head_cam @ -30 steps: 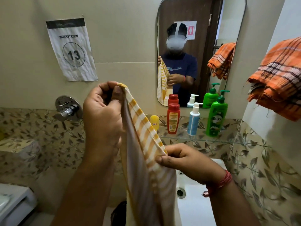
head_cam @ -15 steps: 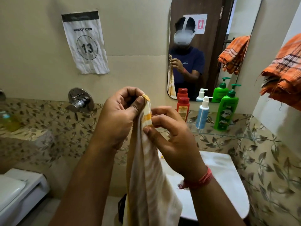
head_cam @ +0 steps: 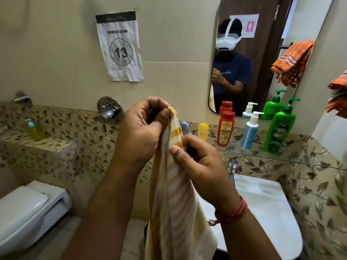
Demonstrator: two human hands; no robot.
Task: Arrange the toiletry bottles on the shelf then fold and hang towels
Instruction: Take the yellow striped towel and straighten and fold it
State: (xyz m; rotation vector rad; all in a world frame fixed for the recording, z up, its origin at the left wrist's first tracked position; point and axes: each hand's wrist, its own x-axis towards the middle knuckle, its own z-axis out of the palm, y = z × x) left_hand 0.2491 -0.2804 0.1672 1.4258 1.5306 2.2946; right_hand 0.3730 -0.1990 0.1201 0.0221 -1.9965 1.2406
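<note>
I have the yellow-striped towel hanging straight down between my two hands, its long axis vertical, so the next fold turns on where each grip sits along that drop. My left hand holds the top, thumb and curled fingers pinching the gathered upper corner; the cloth falls directly below that grip. My right hand sits just beneath and to the right, thumb and forefinger pinching the towel's right edge a little way under the corner. So the left hand is the nearer one to the top end and the right is placed to run along or pull out the edge; I judge the fold is only begun, with hanging not yet done. Off to the right, well apart from my hands, the glass shelf carries the bottles upright in a row: a yellow bottle, a red bottle, a white-and-blue pump bottle and a green pump bottle, under the mirror. An orange checked towel hangs at the far right. The white basin lies below my right wrist, the toilet at lower left, and a workstation sign on the wall.
</note>
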